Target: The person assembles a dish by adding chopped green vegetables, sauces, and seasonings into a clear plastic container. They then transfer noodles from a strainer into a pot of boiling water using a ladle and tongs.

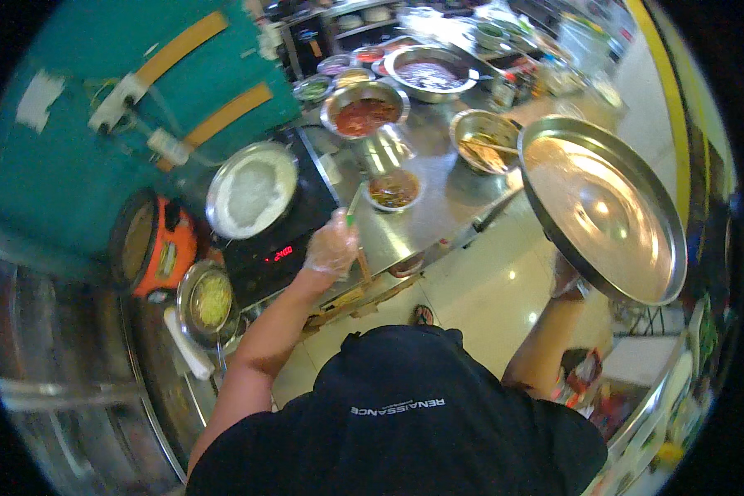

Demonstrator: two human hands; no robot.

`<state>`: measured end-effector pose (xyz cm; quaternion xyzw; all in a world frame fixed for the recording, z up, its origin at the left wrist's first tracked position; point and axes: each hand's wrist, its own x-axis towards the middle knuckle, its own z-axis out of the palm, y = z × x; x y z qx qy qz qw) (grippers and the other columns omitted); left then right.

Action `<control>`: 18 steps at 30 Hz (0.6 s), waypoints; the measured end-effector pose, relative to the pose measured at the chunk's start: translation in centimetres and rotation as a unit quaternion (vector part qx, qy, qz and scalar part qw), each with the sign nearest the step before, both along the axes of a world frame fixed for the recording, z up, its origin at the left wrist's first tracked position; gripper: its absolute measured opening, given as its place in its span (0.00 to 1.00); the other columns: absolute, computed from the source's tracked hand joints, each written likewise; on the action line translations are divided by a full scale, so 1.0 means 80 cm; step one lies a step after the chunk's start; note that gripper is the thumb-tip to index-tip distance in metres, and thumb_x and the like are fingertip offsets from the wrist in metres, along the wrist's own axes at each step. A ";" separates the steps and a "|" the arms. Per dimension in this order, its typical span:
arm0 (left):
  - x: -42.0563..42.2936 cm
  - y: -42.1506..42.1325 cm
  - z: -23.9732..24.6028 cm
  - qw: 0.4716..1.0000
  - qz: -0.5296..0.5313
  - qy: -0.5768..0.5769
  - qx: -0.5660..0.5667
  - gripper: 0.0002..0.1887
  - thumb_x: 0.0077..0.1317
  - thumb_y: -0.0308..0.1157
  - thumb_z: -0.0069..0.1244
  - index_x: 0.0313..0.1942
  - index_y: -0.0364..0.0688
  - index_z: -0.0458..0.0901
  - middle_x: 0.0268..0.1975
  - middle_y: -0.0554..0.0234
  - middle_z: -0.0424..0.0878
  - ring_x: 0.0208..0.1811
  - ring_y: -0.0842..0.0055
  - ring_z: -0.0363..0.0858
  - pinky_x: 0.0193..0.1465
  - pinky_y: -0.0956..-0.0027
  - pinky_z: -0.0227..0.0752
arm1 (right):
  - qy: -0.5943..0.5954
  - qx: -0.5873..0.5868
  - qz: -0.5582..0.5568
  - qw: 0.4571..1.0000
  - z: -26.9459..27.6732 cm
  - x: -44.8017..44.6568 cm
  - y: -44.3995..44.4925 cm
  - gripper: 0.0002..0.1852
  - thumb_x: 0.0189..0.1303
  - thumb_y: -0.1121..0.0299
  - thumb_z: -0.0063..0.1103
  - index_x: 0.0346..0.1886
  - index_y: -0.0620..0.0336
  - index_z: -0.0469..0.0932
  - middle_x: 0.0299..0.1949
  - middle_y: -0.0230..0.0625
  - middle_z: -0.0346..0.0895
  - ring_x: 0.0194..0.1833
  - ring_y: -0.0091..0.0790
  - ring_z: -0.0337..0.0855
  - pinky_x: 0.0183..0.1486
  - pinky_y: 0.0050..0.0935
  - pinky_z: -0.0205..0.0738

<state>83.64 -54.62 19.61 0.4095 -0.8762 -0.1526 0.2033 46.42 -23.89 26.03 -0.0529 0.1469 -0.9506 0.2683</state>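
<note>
My left hand (333,247), in a clear plastic glove, grips a thin handle with a green part (351,218) beside the black induction cooktop (254,273). A steel pan (252,190) with whitish, foamy contents sits on that cooktop. Just beyond the hand is a small bowl of sauce with green bits (394,190), and a shiny steel container (385,150) stands or hangs over its far edge; which one I cannot tell. My right hand (567,277), gloved and partly hidden, holds up a large round metal lid or tray (601,211), tilted, right of the steel counter.
On the steel counter (434,217) stand a bowl of red sauce (364,118), a large basin of dark liquid (431,73) and a bowl with a wooden utensil (485,141). At left are a strainer of shredded food (212,301) and an orange-and-black container (164,245).
</note>
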 end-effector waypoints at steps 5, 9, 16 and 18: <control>0.038 -0.012 0.014 0.778 -0.103 0.375 0.494 0.14 0.75 0.38 0.47 0.55 0.42 0.77 0.24 0.76 0.68 0.14 0.82 0.66 0.15 0.71 0.63 | 0.040 0.076 0.047 0.995 0.023 0.022 -0.047 0.31 0.71 0.44 0.51 0.58 0.65 0.77 0.49 0.48 0.82 0.46 0.49 0.81 0.54 0.42 0.74; 0.153 0.024 0.086 0.325 -0.126 0.573 0.742 0.15 0.77 0.40 0.46 0.56 0.42 0.75 0.24 0.80 0.69 0.15 0.89 0.64 0.15 0.76 0.55 | 0.136 0.171 0.089 0.972 0.067 0.072 -0.121 0.31 0.71 0.43 0.51 0.58 0.65 0.77 0.49 0.49 0.82 0.46 0.50 0.81 0.54 0.42 0.74; 0.427 0.091 0.167 0.522 0.089 0.671 0.519 0.20 0.72 0.43 0.53 0.58 0.41 0.76 0.25 0.79 0.69 0.17 0.90 0.65 0.14 0.80 0.56 | 0.470 0.219 0.176 0.837 0.208 0.286 -0.331 0.32 0.71 0.42 0.51 0.58 0.65 0.77 0.49 0.49 0.82 0.46 0.50 0.81 0.55 0.42 0.74; 0.490 0.107 0.171 0.563 0.197 0.681 0.425 0.18 0.71 0.42 0.53 0.55 0.41 0.79 0.26 0.78 0.70 0.18 0.90 0.66 0.15 0.80 0.55 | 0.580 0.196 0.207 0.763 0.249 0.379 -0.409 0.32 0.71 0.42 0.50 0.58 0.65 0.77 0.49 0.49 0.82 0.47 0.50 0.81 0.55 0.42 0.74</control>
